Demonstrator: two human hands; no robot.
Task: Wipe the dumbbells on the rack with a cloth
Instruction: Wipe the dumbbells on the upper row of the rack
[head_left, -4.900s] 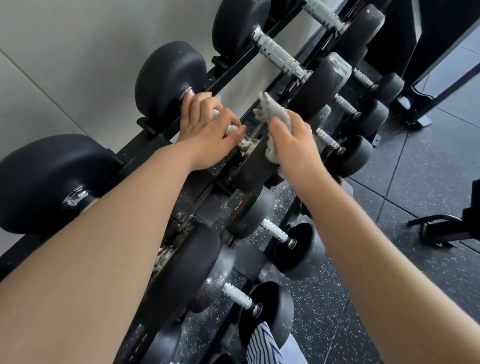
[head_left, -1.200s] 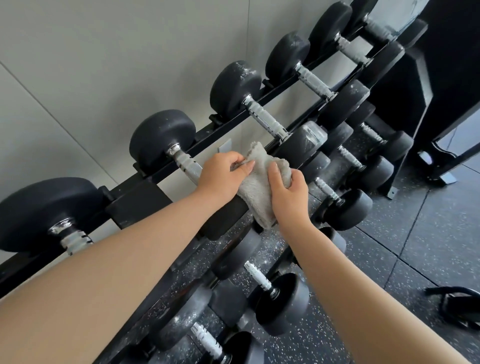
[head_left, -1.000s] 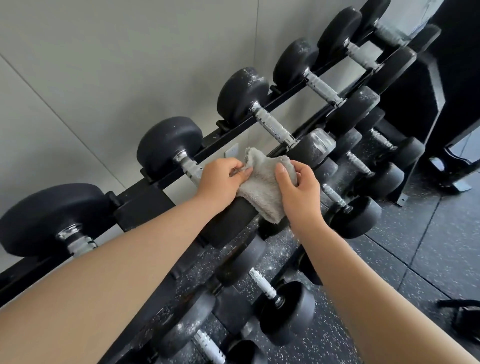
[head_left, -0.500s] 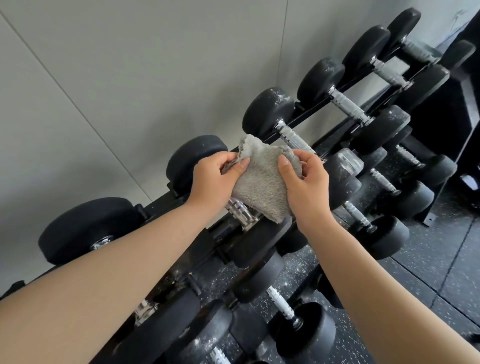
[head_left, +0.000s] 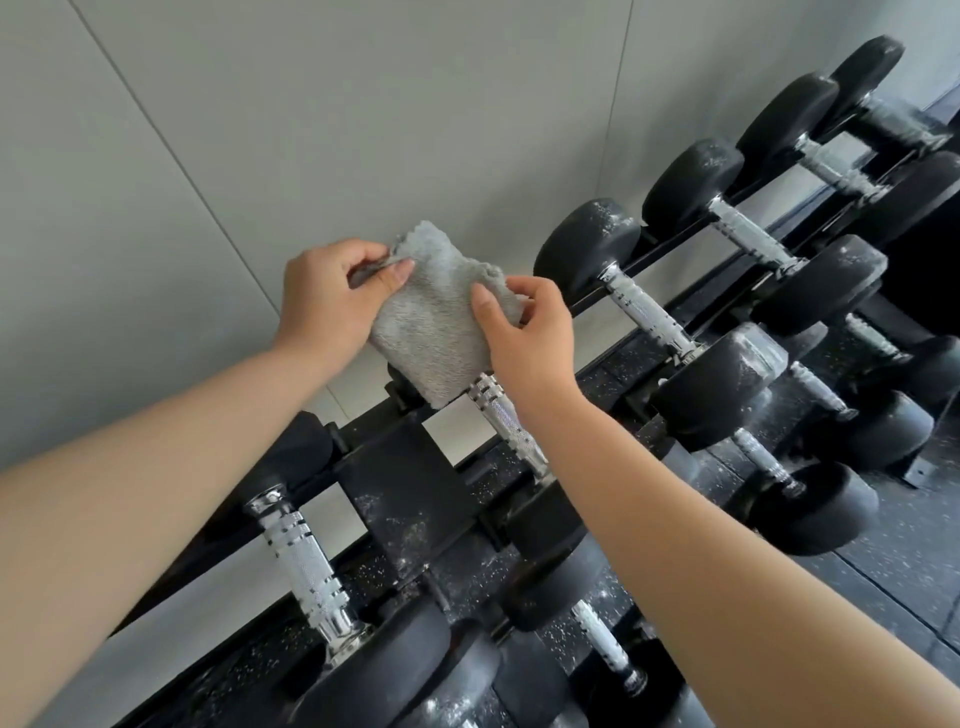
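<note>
Cloth (head_left: 434, 327), grey and fluffy, is stretched between both hands in the head view, held up in front of the pale wall (head_left: 363, 104). The left grip (head_left: 332, 301) is closed on the cloth's upper left edge, which is pinched between thumb and curled fingers. The right grip (head_left: 530, 332) is closed on the right edge, with the thumb flat on the front face and the fingers curled round behind.

Just below the two grips, the cloth's lower corner hangs over the upper end of a dumbbell (head_left: 506, 423) with a ridged metal handle; whether the cloth touches it cannot be told. That dumbbell lies on the black rack (head_left: 400, 467) under the right wrist. Right of the right grip, more dumbbells (head_left: 644, 312) line the top rail, their black heads dusted white. Below the left forearm sits another one (head_left: 301, 561), and smaller ones fill the lower rails.
</note>
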